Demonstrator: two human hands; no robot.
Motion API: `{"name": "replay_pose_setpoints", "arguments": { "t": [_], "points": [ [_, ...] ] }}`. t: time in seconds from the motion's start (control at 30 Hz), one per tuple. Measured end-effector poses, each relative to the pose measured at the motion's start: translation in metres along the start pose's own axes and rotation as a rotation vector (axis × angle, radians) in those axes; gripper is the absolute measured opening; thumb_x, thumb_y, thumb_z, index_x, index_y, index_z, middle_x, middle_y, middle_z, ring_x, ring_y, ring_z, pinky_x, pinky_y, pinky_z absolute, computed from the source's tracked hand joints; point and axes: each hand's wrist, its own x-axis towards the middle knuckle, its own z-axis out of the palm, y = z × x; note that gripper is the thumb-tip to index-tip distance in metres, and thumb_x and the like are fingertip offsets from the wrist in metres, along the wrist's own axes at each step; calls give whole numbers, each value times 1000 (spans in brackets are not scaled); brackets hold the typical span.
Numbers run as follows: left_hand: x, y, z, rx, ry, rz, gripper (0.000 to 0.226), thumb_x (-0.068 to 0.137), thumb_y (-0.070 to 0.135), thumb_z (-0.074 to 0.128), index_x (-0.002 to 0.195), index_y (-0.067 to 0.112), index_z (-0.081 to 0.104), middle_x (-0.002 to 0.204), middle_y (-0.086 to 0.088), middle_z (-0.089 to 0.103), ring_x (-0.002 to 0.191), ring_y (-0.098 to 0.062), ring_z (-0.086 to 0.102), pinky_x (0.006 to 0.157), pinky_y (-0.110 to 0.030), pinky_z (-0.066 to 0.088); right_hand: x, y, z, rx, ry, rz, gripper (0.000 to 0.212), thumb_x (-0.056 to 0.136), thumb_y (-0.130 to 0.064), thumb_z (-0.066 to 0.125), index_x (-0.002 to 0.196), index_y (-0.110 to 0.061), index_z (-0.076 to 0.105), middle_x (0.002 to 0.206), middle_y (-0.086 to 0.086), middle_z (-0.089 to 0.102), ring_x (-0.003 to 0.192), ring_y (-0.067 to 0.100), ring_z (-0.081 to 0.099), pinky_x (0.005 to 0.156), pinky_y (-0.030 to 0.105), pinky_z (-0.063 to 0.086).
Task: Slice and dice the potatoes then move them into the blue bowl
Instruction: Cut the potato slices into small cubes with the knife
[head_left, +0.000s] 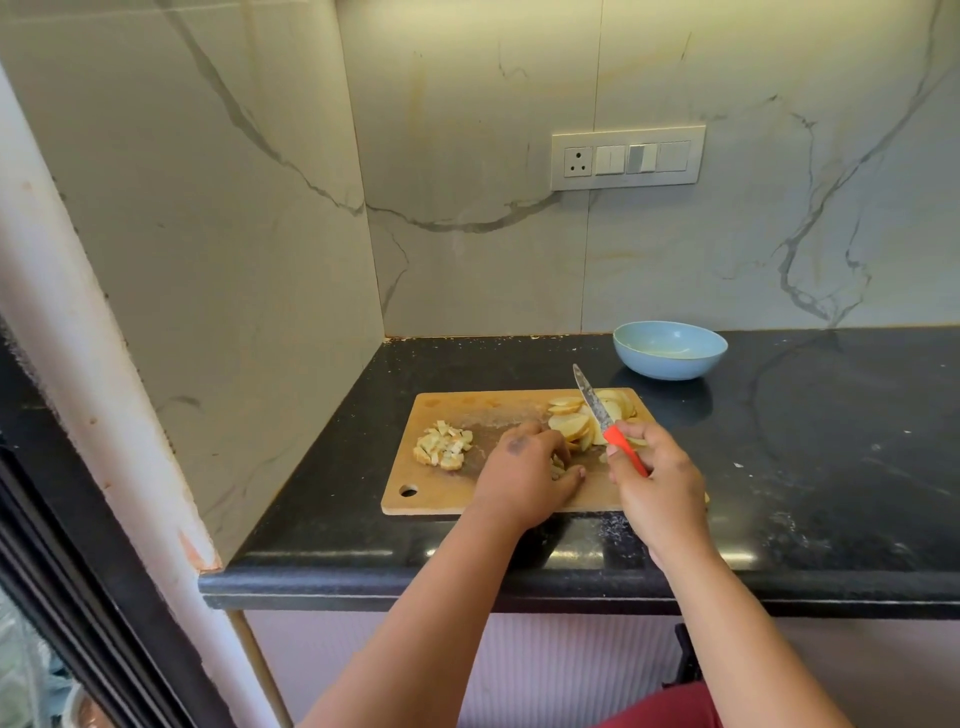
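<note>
We saw that the cutting board (457, 499) looked like wood or pressed fibre, matt and light brown, with darker wet stains in the middle. The knife (609, 422) had a metal blade, dull and spotted, and an orange handle that looked like smooth plastic. The blue bowl (669, 349) seemed ceramic or plastic, we could not tell which; its surface was smooth with a soft shine. The countertop (810, 467) was black polished stone, glossy and speckled, and it reflected light at the front edge. The wall (467, 156) was smooth marble-like tile with grey veins. The diced potato (443, 445) looked moist and pale.
</note>
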Motion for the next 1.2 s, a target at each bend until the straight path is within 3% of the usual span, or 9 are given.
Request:
{"name": "replay_pose_setpoints", "arguments": {
  "t": [0.27, 0.37, 0.5, 0.67, 0.77, 0.9, 1.0, 1.1, 1.2],
  "points": [
    [5, -20, -16, 99, -24, 31, 21, 96, 28, 52, 110, 14, 60, 112, -2, 59, 111, -21, 50, 90, -31, 44, -3, 1, 1, -106, -26, -113, 15, 93, -21, 59, 107, -26, 61, 78, -1, 63, 62, 11, 55, 51, 12, 39],
    [6, -38, -29, 257, -20, 31, 22, 98, 31, 49, 108, 15, 60, 110, -2, 60, 105, -23, 54, 88, -35, 46, -5, 0, 3, -153, -32, -164, 15, 93, -18, 60, 107, -21, 62, 67, -1, 56, 52, 12, 48, 50, 12, 39],
    [8, -60, -45, 480, 75, 73, 23, 97, 38, 49, 107, 21, 62, 113, 3, 58, 109, -20, 49, 92, -35, 38, -7, -1, 3, -205, -46, -204, 16, 93, -18, 59, 108, -20, 61, 67, -3, 56, 53, 11, 48, 51, 13, 40],
    [10, -68, -58, 335, 236, -9, 14, 99, 23, 52, 105, 17, 64, 101, 1, 60, 96, -21, 54, 77, -31, 43, -8, 0, 4, -218, -47, -208, 16, 92, -18, 60, 108, -22, 60, 70, -1, 58, 53, 12, 50, 50, 14, 40],
    [14, -57, -53, 92, 174, -105, 21, 99, 10, 48, 114, 14, 62, 108, -1, 61, 98, -19, 57, 81, -29, 48, -7, 0, 4, -214, -42, -211, 15, 92, -18, 60, 107, -22, 60, 70, -1, 58, 53, 12, 50, 50, 14, 40],
    [19, -35, -33, 42, 16, -134, 40, 96, 0, 44, 129, 19, 56, 125, -4, 61, 115, -23, 57, 96, -34, 49, -8, -1, 4, -220, -37, -219, 15, 92, -19, 60, 107, -22, 61, 72, -5, 57, 55, 9, 50, 52, 12, 40],
    [23, -23, -23, 58, -61, -112, 35, 98, 19, 52, 133, 19, 54, 130, -4, 60, 120, -23, 53, 100, -37, 47, -8, -2, 3, -221, -35, -224, 16, 92, -18, 61, 108, -21, 60, 71, -8, 55, 55, 8, 49, 52, 11, 40],
    [27, -15, -16, 62, -160, -94, 47, 91, 44, 62, 131, 19, 56, 126, 0, 62, 122, -22, 49, 102, -39, 44, -7, -3, 3, -223, -38, -219, 17, 92, -19, 61, 109, -22, 60, 68, -8, 53, 54, 8, 49, 53, 12, 41],
    [31, -14, -10, 38, -175, -115, 41, 90, 39, 63, 126, 19, 60, 124, 1, 63, 119, -21, 51, 100, -37, 44, -6, -3, 3, -221, -40, -214, 17, 92, -19, 61, 109, -22, 60, 68, -8, 53, 54, 8, 49, 51, 11, 40]
  ]
}}
